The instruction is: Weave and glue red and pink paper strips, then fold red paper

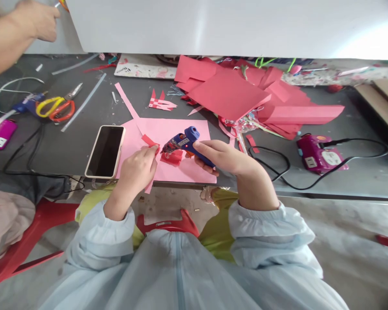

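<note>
My right hand (pixel 218 156) is wrapped round the handle of a blue hot glue gun (pixel 188 141), whose nozzle points left. Close to that nozzle, my left hand (pixel 138 168) pinches a red paper strip (pixel 150 141). A long pink paper strip (pixel 128 102) runs down toward the same hand, and a pink end shows below it. Beneath both hands lies a pink paper sheet (pixel 194 172). On the sheet, under the gun, rests a small red paper piece (pixel 172 159). A woven red and pink paper piece (pixel 161 102) lies farther back.
A phone (pixel 105 150) lies left of the sheet. Scissors (pixel 56 107), another glue gun (pixel 27 103) and glue sticks (pixel 84 103) are at left. A red paper pile (pixel 229 92) spreads behind. A purple power socket (pixel 321 153) with a black cord stands right. Another person's hand (pixel 40 19) is top left.
</note>
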`<move>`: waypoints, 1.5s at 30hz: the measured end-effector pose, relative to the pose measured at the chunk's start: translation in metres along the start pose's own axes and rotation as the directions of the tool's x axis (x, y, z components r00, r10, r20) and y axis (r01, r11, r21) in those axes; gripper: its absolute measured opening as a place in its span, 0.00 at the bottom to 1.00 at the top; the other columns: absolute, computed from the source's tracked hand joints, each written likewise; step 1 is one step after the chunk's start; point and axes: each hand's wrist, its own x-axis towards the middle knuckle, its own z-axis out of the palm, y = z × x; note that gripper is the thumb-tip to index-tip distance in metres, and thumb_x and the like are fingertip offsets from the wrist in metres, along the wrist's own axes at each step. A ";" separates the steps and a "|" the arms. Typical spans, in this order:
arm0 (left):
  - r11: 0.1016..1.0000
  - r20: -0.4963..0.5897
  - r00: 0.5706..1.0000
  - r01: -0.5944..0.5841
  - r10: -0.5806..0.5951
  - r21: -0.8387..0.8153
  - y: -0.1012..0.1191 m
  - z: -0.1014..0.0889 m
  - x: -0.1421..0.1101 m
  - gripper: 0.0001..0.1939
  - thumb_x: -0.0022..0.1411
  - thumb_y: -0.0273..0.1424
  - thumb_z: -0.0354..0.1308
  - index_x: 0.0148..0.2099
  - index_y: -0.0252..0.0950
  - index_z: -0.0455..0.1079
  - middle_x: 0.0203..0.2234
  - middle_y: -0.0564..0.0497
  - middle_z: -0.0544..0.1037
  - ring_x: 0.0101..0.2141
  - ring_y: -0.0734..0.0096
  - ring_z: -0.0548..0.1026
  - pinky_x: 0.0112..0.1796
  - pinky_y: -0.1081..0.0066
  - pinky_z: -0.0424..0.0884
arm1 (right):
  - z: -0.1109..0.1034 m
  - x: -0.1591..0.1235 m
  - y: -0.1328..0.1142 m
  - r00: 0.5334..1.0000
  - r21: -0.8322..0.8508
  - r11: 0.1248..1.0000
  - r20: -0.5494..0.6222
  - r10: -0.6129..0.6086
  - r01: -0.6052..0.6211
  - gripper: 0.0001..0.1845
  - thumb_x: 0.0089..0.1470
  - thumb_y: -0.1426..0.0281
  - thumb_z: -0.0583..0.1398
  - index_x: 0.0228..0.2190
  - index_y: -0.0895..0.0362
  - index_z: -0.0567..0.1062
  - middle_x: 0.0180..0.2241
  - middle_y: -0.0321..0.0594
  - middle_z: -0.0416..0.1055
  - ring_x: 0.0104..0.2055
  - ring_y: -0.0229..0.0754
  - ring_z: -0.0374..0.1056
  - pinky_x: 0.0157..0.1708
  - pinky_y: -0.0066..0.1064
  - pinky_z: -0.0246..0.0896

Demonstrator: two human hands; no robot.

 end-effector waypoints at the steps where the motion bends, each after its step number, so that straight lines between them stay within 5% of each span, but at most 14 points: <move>1: 1.000 0.002 1.000 -0.003 0.003 -0.001 0.000 0.000 0.000 0.20 0.68 0.25 0.47 0.59 0.34 0.69 0.49 0.43 0.81 0.46 0.60 0.80 0.43 0.65 0.76 | 0.000 0.000 0.000 1.000 -0.003 1.000 0.000 -0.001 0.001 0.25 0.66 0.54 0.53 0.22 0.56 0.65 0.13 0.30 0.60 0.12 0.30 0.55 0.13 0.24 0.51; 13: 0.999 0.000 1.000 -0.024 0.024 0.040 0.001 -0.001 -0.001 0.20 0.68 0.26 0.47 0.59 0.33 0.69 0.49 0.43 0.81 0.45 0.61 0.81 0.41 0.66 0.76 | -0.002 -0.001 0.009 0.999 -0.069 0.996 0.001 -0.053 0.053 0.25 0.65 0.49 0.51 0.27 0.56 0.66 0.16 0.29 0.61 0.13 0.30 0.56 0.13 0.24 0.53; 33: 0.999 -0.028 0.999 -0.043 0.044 0.026 0.001 0.001 -0.001 0.20 0.68 0.26 0.46 0.59 0.31 0.70 0.48 0.42 0.81 0.44 0.58 0.81 0.42 0.63 0.77 | 0.002 0.000 0.006 1.000 -0.110 0.994 -0.001 0.014 -0.014 0.23 0.69 0.56 0.48 0.25 0.55 0.63 0.16 0.30 0.59 0.14 0.30 0.56 0.14 0.23 0.52; 45: 0.998 -0.037 0.998 -0.051 0.052 0.040 0.000 0.002 -0.001 0.20 0.69 0.26 0.45 0.59 0.32 0.69 0.47 0.42 0.81 0.44 0.59 0.81 0.42 0.64 0.77 | -0.004 -0.002 0.010 1.000 -0.041 0.999 -0.006 -0.008 0.008 0.26 0.63 0.47 0.52 0.27 0.55 0.66 0.20 0.31 0.62 0.16 0.30 0.58 0.12 0.23 0.52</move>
